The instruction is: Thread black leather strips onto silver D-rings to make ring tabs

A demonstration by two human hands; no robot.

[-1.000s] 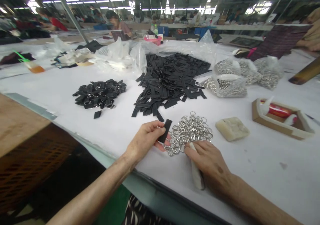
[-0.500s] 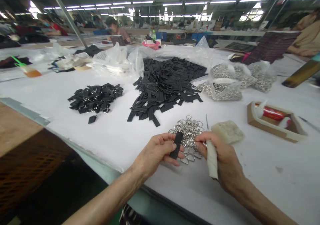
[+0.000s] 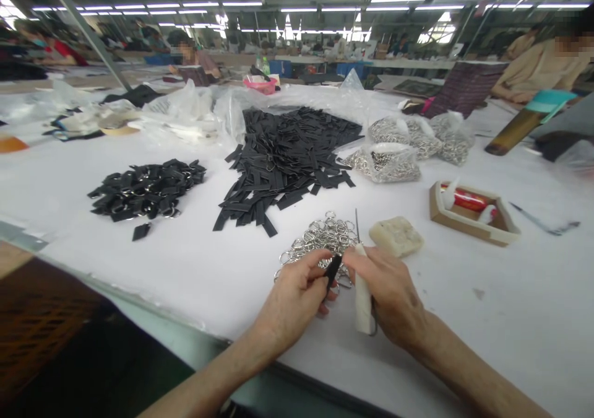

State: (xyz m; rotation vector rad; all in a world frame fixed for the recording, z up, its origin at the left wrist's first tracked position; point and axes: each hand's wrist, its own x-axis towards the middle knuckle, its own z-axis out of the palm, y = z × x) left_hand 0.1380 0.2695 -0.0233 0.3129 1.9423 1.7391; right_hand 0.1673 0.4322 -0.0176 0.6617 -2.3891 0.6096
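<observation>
Pinching a black strip [image 3: 333, 268], the left hand [image 3: 296, 292] is nearly closed.

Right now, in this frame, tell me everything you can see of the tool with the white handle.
The tool has a thick off-white handle, perhaps wrapped, and a thin, straight, dark spike that looks like metal. The right hand grips the handle, with the spike pointing away from the person, between the metal rings and the pale block. A dark curve by the handle's lower end is unclear.

On my feed I saw a black strip [image 3: 333, 267], silver rings [image 3: 323, 236], an off-white handle [image 3: 363, 303], a white counter [image 3: 223, 275].
</observation>
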